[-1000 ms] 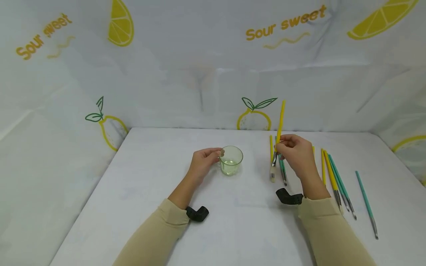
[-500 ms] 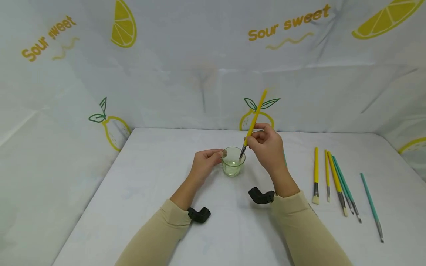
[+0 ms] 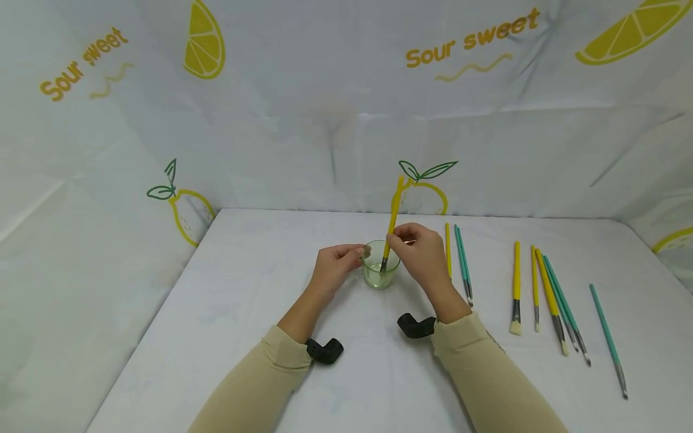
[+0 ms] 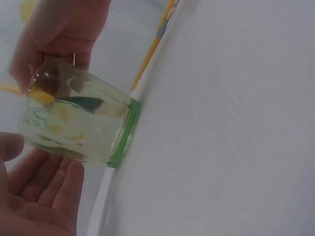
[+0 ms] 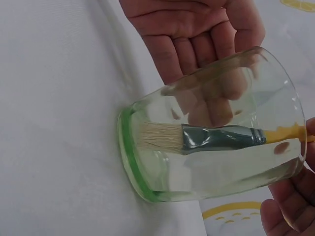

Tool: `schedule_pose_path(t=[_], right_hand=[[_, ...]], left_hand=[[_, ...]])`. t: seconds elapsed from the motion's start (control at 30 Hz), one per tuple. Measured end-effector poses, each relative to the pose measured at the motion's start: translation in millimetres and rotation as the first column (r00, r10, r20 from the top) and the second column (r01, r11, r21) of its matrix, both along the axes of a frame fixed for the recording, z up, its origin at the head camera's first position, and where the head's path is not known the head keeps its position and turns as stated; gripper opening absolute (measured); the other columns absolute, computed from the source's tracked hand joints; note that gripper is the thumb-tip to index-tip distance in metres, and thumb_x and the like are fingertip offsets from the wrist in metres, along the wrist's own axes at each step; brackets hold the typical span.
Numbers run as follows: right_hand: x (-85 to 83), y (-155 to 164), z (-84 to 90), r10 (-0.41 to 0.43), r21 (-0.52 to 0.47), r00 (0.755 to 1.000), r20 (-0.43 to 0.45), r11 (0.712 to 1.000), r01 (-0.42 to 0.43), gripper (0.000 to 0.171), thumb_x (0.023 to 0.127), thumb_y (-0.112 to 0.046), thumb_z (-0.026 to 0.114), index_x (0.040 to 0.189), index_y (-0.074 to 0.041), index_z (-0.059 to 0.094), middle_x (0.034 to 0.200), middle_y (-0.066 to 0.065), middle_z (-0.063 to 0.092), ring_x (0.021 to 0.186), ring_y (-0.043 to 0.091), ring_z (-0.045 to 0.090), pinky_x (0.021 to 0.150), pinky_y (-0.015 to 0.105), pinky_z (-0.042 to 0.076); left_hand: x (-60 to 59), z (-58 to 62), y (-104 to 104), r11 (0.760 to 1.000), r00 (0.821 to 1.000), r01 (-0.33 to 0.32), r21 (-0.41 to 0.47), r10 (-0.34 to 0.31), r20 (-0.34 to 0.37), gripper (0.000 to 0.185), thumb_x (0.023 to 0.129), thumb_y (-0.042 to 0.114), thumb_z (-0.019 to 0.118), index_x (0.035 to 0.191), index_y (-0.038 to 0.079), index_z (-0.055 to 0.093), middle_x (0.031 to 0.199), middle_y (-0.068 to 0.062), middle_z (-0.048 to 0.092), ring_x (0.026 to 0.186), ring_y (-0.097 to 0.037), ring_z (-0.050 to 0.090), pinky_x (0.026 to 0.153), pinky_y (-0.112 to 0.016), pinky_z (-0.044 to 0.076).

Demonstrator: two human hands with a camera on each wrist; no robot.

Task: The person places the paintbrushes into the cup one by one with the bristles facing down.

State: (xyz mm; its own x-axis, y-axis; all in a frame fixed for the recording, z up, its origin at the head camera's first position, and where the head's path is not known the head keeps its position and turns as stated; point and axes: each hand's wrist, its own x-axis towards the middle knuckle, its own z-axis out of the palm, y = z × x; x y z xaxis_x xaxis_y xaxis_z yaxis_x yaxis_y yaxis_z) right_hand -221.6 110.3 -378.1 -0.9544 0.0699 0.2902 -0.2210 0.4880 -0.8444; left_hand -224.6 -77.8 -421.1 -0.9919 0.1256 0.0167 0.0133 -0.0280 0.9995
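Observation:
A clear glass cup with a green base stands upright on the white table. At its left rim, my left hand holds it between thumb and fingers. A yellow-handled paintbrush leans slightly inside the cup, bristles down. My right hand pinches its handle just above the rim. In the right wrist view the pale flat bristles and grey ferrule show through the glass, close to the base. The left wrist view also shows the cup between both hands.
Right of my right hand lie a yellow brush and teal brushes, partly hidden by the wrist. Farther right are several more yellow and teal brushes, and a lone teal brush. Behind the table hangs a lemon-print sheet.
My right hand has carried the yellow paintbrush leftward from the brushes on the table and lowered it into the glass cup. My left hand has stayed on the cup.

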Motion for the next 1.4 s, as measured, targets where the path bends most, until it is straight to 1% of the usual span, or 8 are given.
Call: schedule_pose_path(t=[0.07,0.23,0.43,0.7,1.0,1.2,1.3,1.4], right_hand=[[-1.1,-0.9,-2.2,0.008,0.005,1.0,0.021,1.0,-0.009,0.019,0.089,-0.025,0.067,0.093,-0.008,0.072,0.091,0.007,0.072,0.088,0.018,0.065,0.078,0.032,0.056],[-3.1,-2.8,-7.0,0.025,0.0,0.999,0.044,1.0,-0.025,0.019,0.09,-0.025,0.067,0.095,-0.007,0.073,0.093,0.008,0.072,0.088,0.019,0.065,0.078,0.032,0.055],[-2.8,-4.3,-9.0,0.044,-0.004,0.997,0.059,0.999,-0.043,0.019,0.088,-0.022,0.068,0.098,-0.006,0.073,0.096,0.008,0.073,0.089,0.02,0.065,0.079,0.034,0.055],[-3.5,-4.2,-12.2,0.068,0.025,0.996,0.062,0.997,-0.069,0.02,0.09,-0.022,0.067,0.102,-0.007,0.073,0.098,0.008,0.073,0.091,0.021,0.066,0.08,0.036,0.055],[-2.4,-3.2,-9.7,0.082,0.04,0.995,0.056,0.996,-0.085,0.021,0.091,-0.023,0.067,0.103,-0.007,0.073,0.097,0.007,0.073,0.09,0.021,0.066,0.078,0.036,0.056],[-5.6,4.0,-5.9,0.047,0.08,0.998,0.035,0.996,-0.05,0.023,0.093,-0.026,0.065,0.104,-0.009,0.073,0.099,0.006,0.073,0.092,0.021,0.065,0.076,0.035,0.055],[-7.3,12.9,-2.6,0.004,0.092,1.0,0.02,0.996,-0.006,0.024,0.094,-0.027,0.065,0.105,-0.008,0.073,0.099,0.008,0.074,0.092,0.022,0.065,0.076,0.035,0.055],[-8.6,26.3,-0.4,-0.045,0.13,0.999,-0.002,0.991,0.045,0.025,0.094,-0.027,0.063,0.106,-0.006,0.073,0.098,0.01,0.073,0.092,0.024,0.065,0.076,0.036,0.054]], left_hand=[[-0.3,-0.6,0.0,1.0,1.0,0.006,-0.002,-0.006,-0.009,0.027,0.095,0.016,0.061,0.111,-0.003,0.072,0.113,-0.014,0.073,0.106,-0.019,0.069,0.09,-0.029,0.059],[-0.1,-0.7,0.4,1.0,0.999,0.022,-0.012,-0.022,-0.032,0.027,0.096,0.017,0.06,0.111,-0.002,0.072,0.112,-0.012,0.073,0.11,-0.019,0.068,0.091,-0.03,0.058],[0.4,0.6,1.2,1.0,0.999,0.026,-0.005,-0.026,-0.029,0.027,0.096,0.017,0.061,0.111,-0.002,0.072,0.112,-0.013,0.073,0.109,-0.02,0.068,0.091,-0.029,0.058],[-0.5,-0.2,1.3,0.999,0.999,0.035,0.024,-0.034,-0.032,0.028,0.096,0.014,0.061,0.112,-0.006,0.07,0.114,-0.017,0.072,0.11,-0.025,0.068,0.09,-0.03,0.059],[-1.4,-1.2,1.3,0.998,1.0,0.029,0.051,-0.029,-0.012,0.027,0.095,0.013,0.061,0.112,-0.006,0.07,0.113,-0.016,0.072,0.11,-0.026,0.068,0.091,-0.029,0.058],[-2.4,-2.7,1.1,0.999,1.0,0.019,0.038,-0.019,-0.007,0.027,0.095,0.015,0.061,0.111,-0.004,0.071,0.112,-0.014,0.073,0.107,-0.021,0.069,0.091,-0.029,0.058],[-2.5,-3.6,1.1,0.999,1.0,0.019,0.04,-0.019,-0.008,0.026,0.096,0.014,0.061,0.111,-0.005,0.071,0.113,-0.014,0.073,0.107,-0.021,0.069,0.091,-0.029,0.058],[-2.4,-4.7,1.0,0.999,1.0,0.022,0.04,-0.022,-0.008,0.026,0.096,0.014,0.061,0.111,-0.005,0.071,0.113,-0.014,0.072,0.108,-0.021,0.069,0.091,-0.029,0.058]])
